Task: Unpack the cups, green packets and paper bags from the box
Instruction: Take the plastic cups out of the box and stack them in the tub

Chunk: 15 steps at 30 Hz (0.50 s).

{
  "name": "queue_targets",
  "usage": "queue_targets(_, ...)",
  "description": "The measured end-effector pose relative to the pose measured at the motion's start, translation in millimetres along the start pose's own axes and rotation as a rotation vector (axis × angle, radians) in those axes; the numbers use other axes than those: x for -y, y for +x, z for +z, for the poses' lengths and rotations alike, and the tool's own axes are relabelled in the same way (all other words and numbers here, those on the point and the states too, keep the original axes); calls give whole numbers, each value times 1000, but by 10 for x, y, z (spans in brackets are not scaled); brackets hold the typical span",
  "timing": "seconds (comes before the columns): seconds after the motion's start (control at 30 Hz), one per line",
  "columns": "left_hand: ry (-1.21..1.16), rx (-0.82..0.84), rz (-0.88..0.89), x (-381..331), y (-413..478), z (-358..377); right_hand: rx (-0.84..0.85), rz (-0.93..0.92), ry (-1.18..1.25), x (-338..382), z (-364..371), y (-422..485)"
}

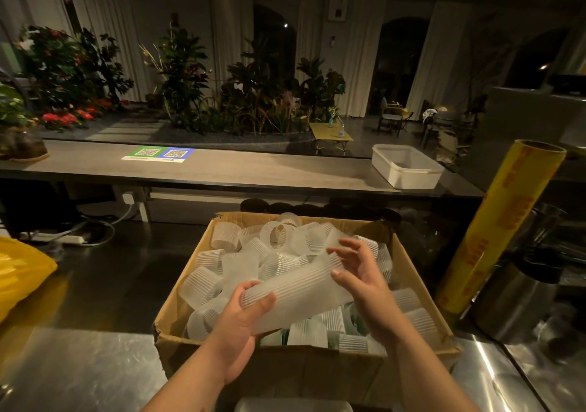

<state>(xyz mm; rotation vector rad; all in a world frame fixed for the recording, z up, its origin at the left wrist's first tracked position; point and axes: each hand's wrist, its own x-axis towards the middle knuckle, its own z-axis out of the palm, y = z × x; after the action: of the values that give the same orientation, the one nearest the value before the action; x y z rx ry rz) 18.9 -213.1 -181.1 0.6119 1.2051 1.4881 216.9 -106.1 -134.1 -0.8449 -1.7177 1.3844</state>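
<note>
left hand (236, 326) grips cup stack (295, 294) — right hand (361, 281) holds its end | over box (285, 370)

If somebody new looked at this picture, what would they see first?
Probably the two hands in the middle: the left hand and right hand hold a stack of ribbed frosted cups over a cardboard box heaped with more of them. After that, the tall yellow roll standing at the right of the box and the red flowers far back on the left.
</note>
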Motion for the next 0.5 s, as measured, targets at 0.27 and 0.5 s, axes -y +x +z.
queue_targets(0.27,-167,9,-35,19,18,-46,-566,110,-411,-350,-344,148)
queue_targets(0.5,-156,1,-42,-10,-21,-34,-66,298,-1336,-578,-319,341)
